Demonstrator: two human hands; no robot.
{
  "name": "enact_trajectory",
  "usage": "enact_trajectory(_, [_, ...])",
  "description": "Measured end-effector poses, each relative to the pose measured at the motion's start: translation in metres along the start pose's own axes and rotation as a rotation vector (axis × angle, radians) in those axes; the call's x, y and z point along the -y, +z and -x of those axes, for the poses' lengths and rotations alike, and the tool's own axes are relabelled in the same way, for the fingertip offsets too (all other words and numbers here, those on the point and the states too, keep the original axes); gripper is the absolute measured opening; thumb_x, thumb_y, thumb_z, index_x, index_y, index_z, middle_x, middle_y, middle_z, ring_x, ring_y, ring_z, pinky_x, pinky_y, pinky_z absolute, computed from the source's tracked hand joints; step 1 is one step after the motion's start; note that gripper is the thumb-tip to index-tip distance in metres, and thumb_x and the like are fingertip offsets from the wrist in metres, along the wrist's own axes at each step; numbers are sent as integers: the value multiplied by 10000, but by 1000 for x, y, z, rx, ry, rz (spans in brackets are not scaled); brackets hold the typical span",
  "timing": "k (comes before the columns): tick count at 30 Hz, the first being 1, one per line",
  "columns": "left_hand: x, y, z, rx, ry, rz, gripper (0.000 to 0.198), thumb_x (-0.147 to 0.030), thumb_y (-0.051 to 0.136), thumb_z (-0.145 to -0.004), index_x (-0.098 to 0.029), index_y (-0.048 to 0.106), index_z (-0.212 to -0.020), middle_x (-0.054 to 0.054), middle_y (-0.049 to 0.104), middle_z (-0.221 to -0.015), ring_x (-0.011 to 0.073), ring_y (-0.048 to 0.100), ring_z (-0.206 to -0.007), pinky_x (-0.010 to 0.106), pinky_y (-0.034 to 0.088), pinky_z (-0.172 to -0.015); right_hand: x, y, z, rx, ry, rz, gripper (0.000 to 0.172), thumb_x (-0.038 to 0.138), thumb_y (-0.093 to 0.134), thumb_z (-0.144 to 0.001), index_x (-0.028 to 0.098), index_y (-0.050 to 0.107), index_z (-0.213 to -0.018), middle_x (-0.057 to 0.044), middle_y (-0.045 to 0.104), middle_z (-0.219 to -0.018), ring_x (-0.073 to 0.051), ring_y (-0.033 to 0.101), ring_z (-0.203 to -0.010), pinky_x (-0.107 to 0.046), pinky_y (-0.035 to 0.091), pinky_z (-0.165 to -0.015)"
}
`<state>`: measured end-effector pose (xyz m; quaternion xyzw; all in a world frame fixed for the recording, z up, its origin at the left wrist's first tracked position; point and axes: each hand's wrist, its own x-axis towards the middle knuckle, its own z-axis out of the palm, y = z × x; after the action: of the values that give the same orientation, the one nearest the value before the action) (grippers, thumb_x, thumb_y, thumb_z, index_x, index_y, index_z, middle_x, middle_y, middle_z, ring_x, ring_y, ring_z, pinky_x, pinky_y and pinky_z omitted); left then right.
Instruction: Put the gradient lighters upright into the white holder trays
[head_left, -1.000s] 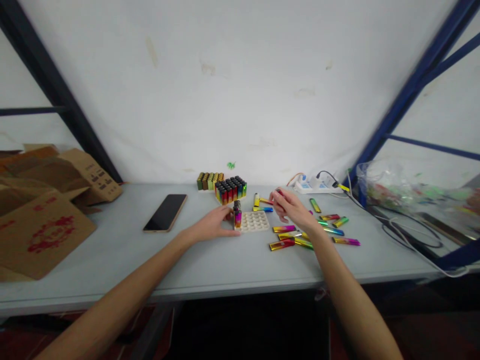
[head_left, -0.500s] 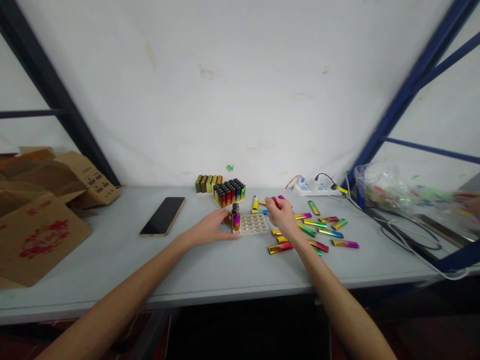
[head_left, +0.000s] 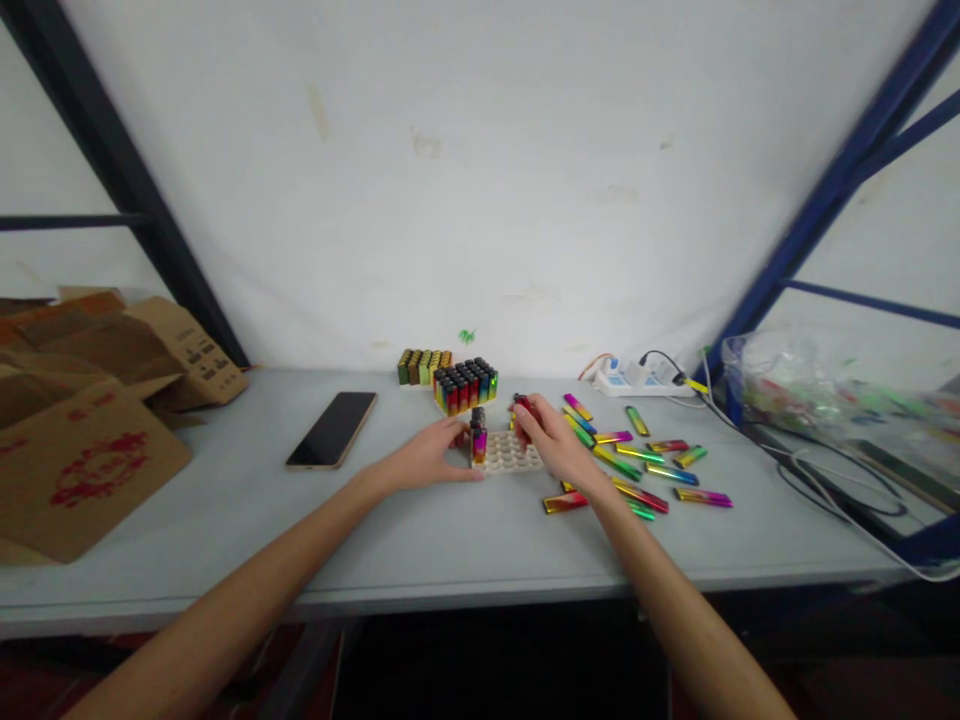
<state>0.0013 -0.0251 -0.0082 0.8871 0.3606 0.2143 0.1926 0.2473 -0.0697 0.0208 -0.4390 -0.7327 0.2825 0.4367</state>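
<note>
A pale tray [head_left: 501,455] with rows of round holes lies on the table, and a short row of upright lighters [head_left: 479,441] fills its left edge. My left hand [head_left: 431,455] grips that end of the tray, thumb along the near corner and fingers behind the row. Above the right part of the tray, my right hand [head_left: 553,440] is closed on a red lighter [head_left: 523,403] with a black top. Its lower part is hidden by the fingers. Several shiny multicoloured lighters [head_left: 617,462] lie scattered to the right, some partly under my right wrist.
Behind the tray stand a block of upright black-topped lighters [head_left: 465,385] and a greenish-gold block [head_left: 422,366]. A phone [head_left: 332,430] lies to the left, near cardboard boxes [head_left: 112,460]. At the back right are a power strip [head_left: 637,378], cables and a plastic bag [head_left: 810,385].
My right hand has moved left with the red lighter, from beside the tray to over its right part. My left hand keeps its place at the tray. The view has shifted slightly.
</note>
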Motion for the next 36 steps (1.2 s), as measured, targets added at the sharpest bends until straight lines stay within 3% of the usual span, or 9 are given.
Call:
enact_trajectory(4, [0, 1, 0, -9, -1, 30, 566, -662, 786, -726, -180, 628, -977, 72, 646, -975, 262, 615, -889, 368, 499, -817, 11, 5, 4, 49, -142, 246, 386, 504, 414, -1058, 208, 580, -873, -52, 620, -892, -196, 576, -883, -295, 438, -787])
enact_trajectory(9, [4, 3, 0, -3, 4, 23, 584, -673, 780, -732, -180, 644, -1014, 76, 648, -1004, 262, 610, -908, 369, 499, -825, 17, 13, 8, 149, -78, 343, 391, 464, 494, -1051, 206, 549, -763, 15, 580, -660, -149, 513, -625, -264, 347, -644])
enact_trajectory(13, [6, 4, 0, 12, 4, 0, 611, -691, 776, -730, -177, 633, -1028, 86, 647, -1023, 278, 607, -936, 382, 494, -848, 13, 13, 6, 216, -71, 340, 320, 406, 564, -1036, 194, 581, -797, 16, 625, -645, -147, 552, -613, -251, 355, -645])
enact_trajectory(20, [4, 3, -1, 4, -4, -9, 645, -732, 771, -705, -185, 638, -1021, 80, 653, -1000, 273, 611, -899, 376, 495, -832, 6, 15, 8, 312, -112, 417, 229, 365, 544, -1055, 170, 635, -977, -51, 706, -823, -183, 649, -764, -267, 429, -714])
enact_trajectory(24, [5, 3, -1, -2, 7, -20, 609, -698, 770, -724, -184, 634, -1021, 89, 659, -1011, 277, 613, -911, 371, 490, -822, 19, 26, 12, 309, -105, 668, 241, 388, 530, -1057, 172, 621, -1113, -121, 722, -1035, -247, 688, -936, -308, 465, -778])
enact_trajectory(28, [6, 4, -2, -8, 24, -10, 557, -665, 769, -745, -184, 627, -987, 75, 653, -970, 267, 606, -884, 358, 483, -797, 31, 36, 13, 287, -52, 840, 330, 421, 466, -1073, 153, 618, -1191, -163, 703, -1124, -305, 697, -1001, -364, 495, -818])
enact_trajectory(33, [6, 3, -2, -7, 33, 0, 520, -647, 755, -779, -187, 614, -978, 62, 634, -950, 254, 594, -863, 346, 476, -780, 29, 37, 11, 310, -28, 820, 363, 452, 468, -1068, 155, 661, -1147, -166, 721, -1098, -304, 701, -1002, -376, 494, -855])
enact_trajectory(36, [5, 1, -1, 12, 31, -7, 517, -646, 745, -789, -187, 617, -989, 70, 640, -974, 266, 602, -889, 356, 481, -798, 26, 21, 10, 357, -40, 721, 349, 488, 564, -1023, 165, 689, -1065, -141, 742, -1008, -269, 703, -936, -337, 490, -809])
